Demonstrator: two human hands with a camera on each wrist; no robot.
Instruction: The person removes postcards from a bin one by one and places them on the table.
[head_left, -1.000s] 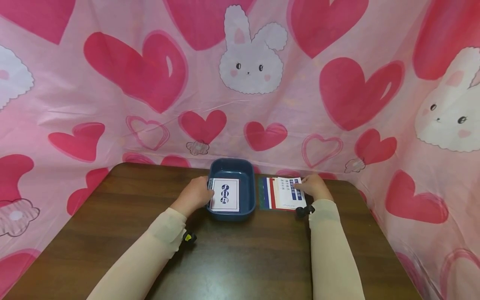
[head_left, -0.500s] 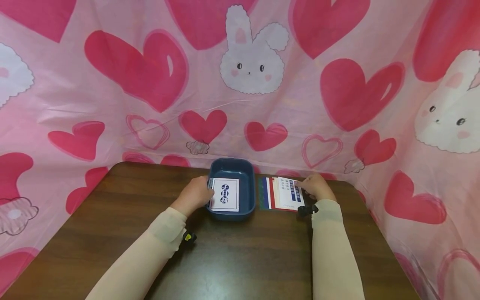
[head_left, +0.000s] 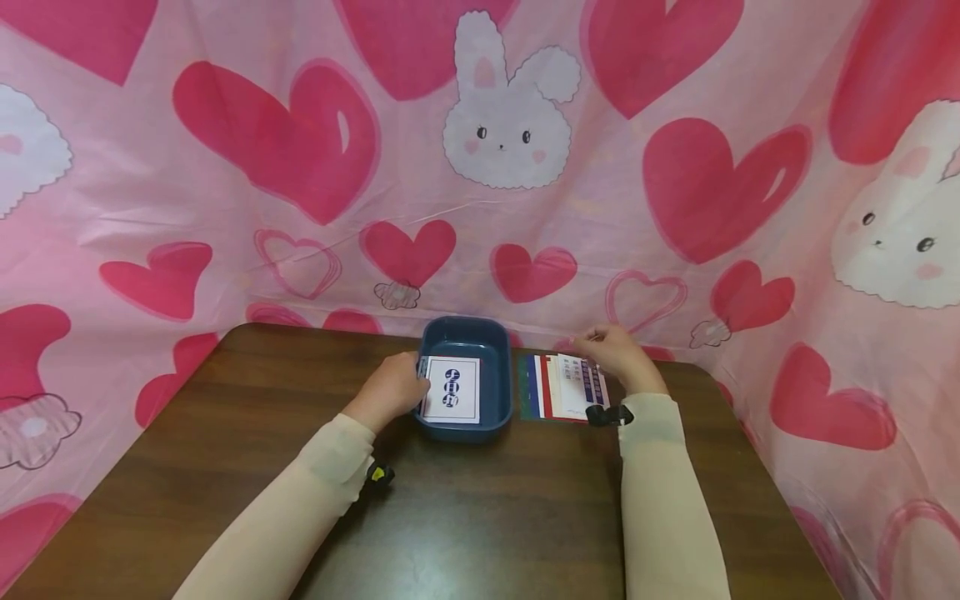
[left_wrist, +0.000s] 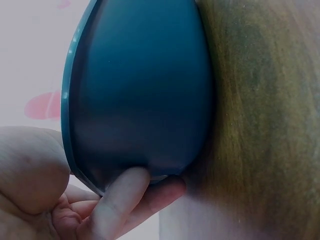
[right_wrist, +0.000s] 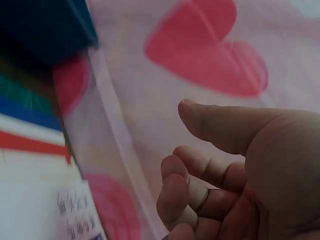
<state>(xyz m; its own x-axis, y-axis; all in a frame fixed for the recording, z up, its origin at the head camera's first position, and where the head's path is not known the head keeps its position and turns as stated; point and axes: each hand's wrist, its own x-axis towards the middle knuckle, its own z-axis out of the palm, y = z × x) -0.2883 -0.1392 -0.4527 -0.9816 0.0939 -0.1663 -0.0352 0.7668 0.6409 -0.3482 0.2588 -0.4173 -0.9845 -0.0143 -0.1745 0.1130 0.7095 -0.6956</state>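
My left hand (head_left: 390,390) grips the left wall of a dark blue plastic bin (head_left: 495,375), thumb over the rim; fingers press the outer wall of the bin (left_wrist: 145,90) in the left wrist view. A white card (head_left: 452,390) with a dark blue round design lies in the bin, close to the thumb. To the bin's right is a fanned pile of printed cards (head_left: 562,390) with green, blue, red and white edges. My right hand (head_left: 618,354) hovers over its far right part. In the right wrist view the right hand (right_wrist: 225,170) holds nothing, thumb apart from loosely bent fingers.
Bin and cards lie near the back edge of a brown wooden table (head_left: 465,517). A pink curtain (head_left: 315,167) with hearts and rabbits hangs behind and at both sides. Each wrist wears a small black camera, such as the right camera (head_left: 609,415).
My right hand has come off the top card of the pile and moved up toward the back, its fingers now apart from it. The left hand and the bin stay in place.
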